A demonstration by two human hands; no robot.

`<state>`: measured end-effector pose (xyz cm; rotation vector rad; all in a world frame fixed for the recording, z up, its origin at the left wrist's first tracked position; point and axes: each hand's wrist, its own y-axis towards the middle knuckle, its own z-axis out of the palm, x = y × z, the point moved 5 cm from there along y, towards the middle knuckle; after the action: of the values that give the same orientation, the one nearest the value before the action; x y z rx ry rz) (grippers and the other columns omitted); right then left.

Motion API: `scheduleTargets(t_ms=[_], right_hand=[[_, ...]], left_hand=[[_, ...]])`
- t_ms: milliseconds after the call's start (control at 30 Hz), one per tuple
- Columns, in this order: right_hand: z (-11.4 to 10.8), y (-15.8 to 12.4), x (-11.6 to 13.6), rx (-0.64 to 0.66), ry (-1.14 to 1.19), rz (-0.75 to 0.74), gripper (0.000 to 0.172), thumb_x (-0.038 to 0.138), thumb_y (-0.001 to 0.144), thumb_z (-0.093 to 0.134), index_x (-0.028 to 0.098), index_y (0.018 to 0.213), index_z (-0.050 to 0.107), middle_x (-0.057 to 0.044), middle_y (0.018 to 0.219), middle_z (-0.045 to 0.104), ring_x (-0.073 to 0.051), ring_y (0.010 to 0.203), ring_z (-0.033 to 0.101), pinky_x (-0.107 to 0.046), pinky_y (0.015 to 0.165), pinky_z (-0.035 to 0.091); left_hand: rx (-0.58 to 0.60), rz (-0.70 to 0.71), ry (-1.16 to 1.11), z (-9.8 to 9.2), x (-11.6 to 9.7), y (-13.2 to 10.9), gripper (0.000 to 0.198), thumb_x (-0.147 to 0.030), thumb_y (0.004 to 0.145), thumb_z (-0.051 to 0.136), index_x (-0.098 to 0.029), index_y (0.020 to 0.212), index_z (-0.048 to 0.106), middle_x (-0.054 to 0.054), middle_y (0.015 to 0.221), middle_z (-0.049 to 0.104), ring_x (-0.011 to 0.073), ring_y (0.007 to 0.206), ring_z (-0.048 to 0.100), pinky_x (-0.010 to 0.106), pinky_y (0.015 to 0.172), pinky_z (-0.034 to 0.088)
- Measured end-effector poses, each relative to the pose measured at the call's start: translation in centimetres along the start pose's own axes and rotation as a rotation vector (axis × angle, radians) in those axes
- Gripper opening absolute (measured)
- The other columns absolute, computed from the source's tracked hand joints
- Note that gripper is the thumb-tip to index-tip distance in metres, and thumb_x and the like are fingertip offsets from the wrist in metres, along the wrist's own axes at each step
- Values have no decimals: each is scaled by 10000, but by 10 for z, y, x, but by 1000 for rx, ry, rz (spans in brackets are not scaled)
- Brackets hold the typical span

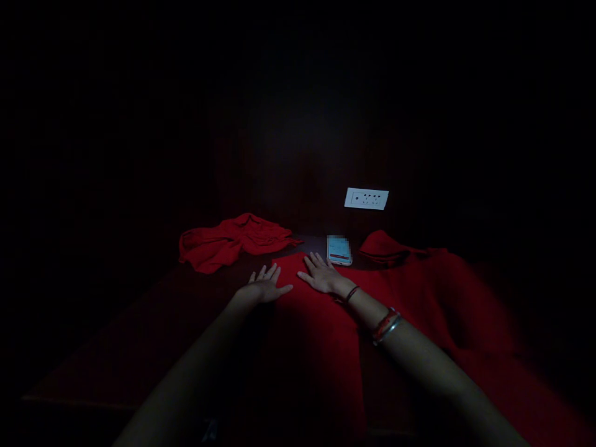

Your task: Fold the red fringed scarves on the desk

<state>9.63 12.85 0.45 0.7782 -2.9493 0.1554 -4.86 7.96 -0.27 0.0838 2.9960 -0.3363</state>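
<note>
A large piece of red cloth [321, 329] lies spread over the dark table, running toward me and off to the right. My left hand [265, 287] is open at its left edge, fingers spread and thumb pointing inward over the fabric. On the same cloth, near its far edge, my right hand [321, 275] rests flat with the fingers apart. Neither hand grips anything. Bracelets [386, 326] circle my right forearm. Just beyond the right hand is a phone [339, 251] with a lit screen. Deep shadow hides the cloth's near part.
A crumpled red cloth [233, 241] lies at the back left of the table [153, 335]. Folds of red fabric [386, 246] are heaped at the back right. A white socket panel [366, 198] is on the dark wall behind. Surroundings are almost black.
</note>
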Motion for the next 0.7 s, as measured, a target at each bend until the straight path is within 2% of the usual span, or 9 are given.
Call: scheduleTargets(t_ms=[133, 267, 367, 467, 567, 633, 700], right_hand=[[9, -17, -5, 36, 15, 60, 823, 681, 705, 27, 151, 1334, 64, -80, 1389, 8, -239, 1253, -31, -429, 988, 10], [8, -20, -4, -1, -3, 67, 797, 654, 725, 9, 143, 1334, 77, -72, 1390, 26, -221, 1255, -31, -406, 993, 0], [2, -34, -4, -44, 2, 49, 782, 639, 738, 13, 135, 1334, 64, -69, 1390, -9, -227, 1251, -67, -432, 986, -5], [0, -60, -8, -101, 42, 35, 795, 666, 719, 35, 162, 1334, 56, -60, 1390, -26, -239, 1247, -84, -473, 974, -1], [9, -79, -13, -57, 76, 81, 813, 685, 704, 52, 172, 1334, 65, -67, 1390, 0, -255, 1250, -48, -484, 971, 10], [14, -83, -15, -21, 76, 104, 802, 675, 712, 47, 171, 1334, 73, -68, 1390, 5, -252, 1251, -35, -470, 978, 12], [16, -83, -15, -2, 66, 106, 778, 657, 726, 39, 172, 1334, 71, -60, 1391, -6, -241, 1252, -42, -455, 983, 9]], left_hand=[[4, -13, -7, -1, 0, -1, 855, -694, 667, 157, -161, 1330, 69, 13, 1375, -20, 289, 1242, -35, 463, 984, 66], [55, -18, -12, -2, -1, -4, 855, -701, 664, 149, -175, 1330, 44, 4, 1369, -58, 287, 1238, -67, 470, 985, 31], [44, -25, -12, -4, 1, -5, 849, -705, 667, 136, -182, 1330, 43, 3, 1370, -60, 294, 1237, -66, 491, 977, 31], [-66, 23, 40, -11, -3, -7, 805, -676, 696, 161, -182, 1328, 93, 25, 1373, -49, 282, 1240, -71, 501, 970, 19], [-219, 207, 59, -15, -21, -13, 732, -617, 751, 143, -170, 1328, 83, 37, 1376, -52, 219, 1245, -87, 428, 993, 23], [-172, 299, 36, -8, -33, -17, 732, -615, 758, 134, -162, 1329, 63, 55, 1377, -42, 208, 1248, -65, 386, 999, 54], [-64, 310, 23, 3, -40, -19, 770, -641, 740, 158, -151, 1328, 69, 88, 1374, -28, 230, 1248, -34, 382, 995, 76]])
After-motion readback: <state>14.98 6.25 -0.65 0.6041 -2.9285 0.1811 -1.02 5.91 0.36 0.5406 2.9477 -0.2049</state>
